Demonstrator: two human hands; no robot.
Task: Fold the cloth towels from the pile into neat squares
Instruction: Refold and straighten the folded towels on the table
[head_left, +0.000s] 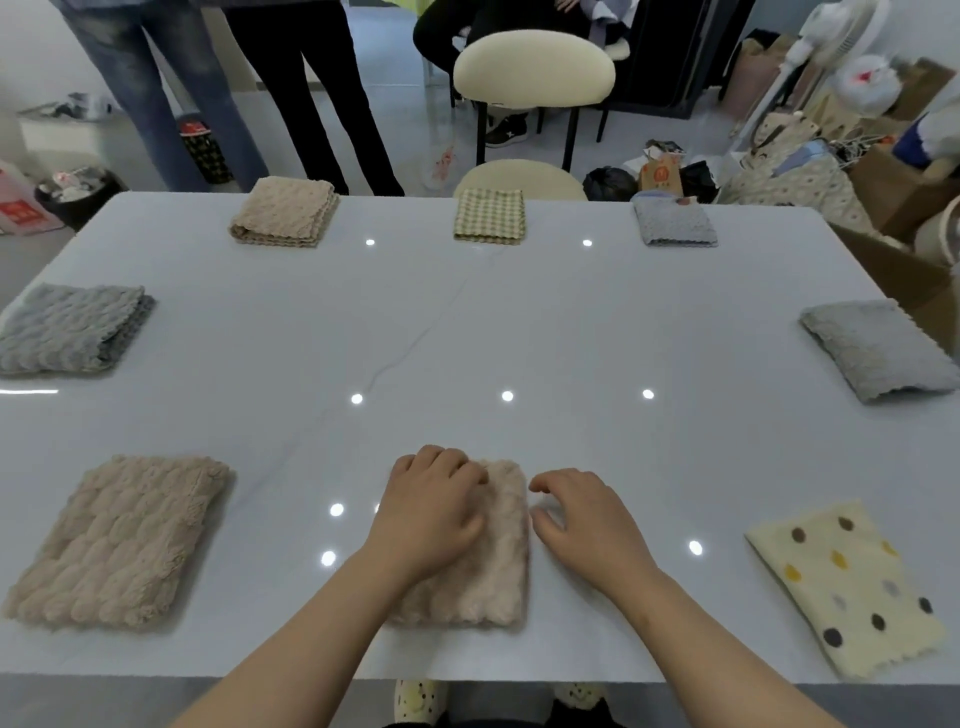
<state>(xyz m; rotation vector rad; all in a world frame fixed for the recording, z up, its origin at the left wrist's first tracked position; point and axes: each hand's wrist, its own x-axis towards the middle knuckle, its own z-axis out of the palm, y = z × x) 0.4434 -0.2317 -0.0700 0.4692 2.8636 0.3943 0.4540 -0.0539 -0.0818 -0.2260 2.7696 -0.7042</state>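
Now flatten the folded beige towel (501, 561) near the front edge of the table (467, 338); press evenly with left hand (431, 514), resting loosely bent on top; run right hand (584, 519), empty and slack just beside, along the edge, squaring corners

L hand (434, 512) atop folded beige towel (501, 561) on table (467, 322), R hand (582, 519) just beside.

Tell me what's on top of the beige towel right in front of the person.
Only the left hand lies on the beige towel, palm down over its left half, hiding the cloth beneath and its own fingertips. The right hand is beside the right edge.
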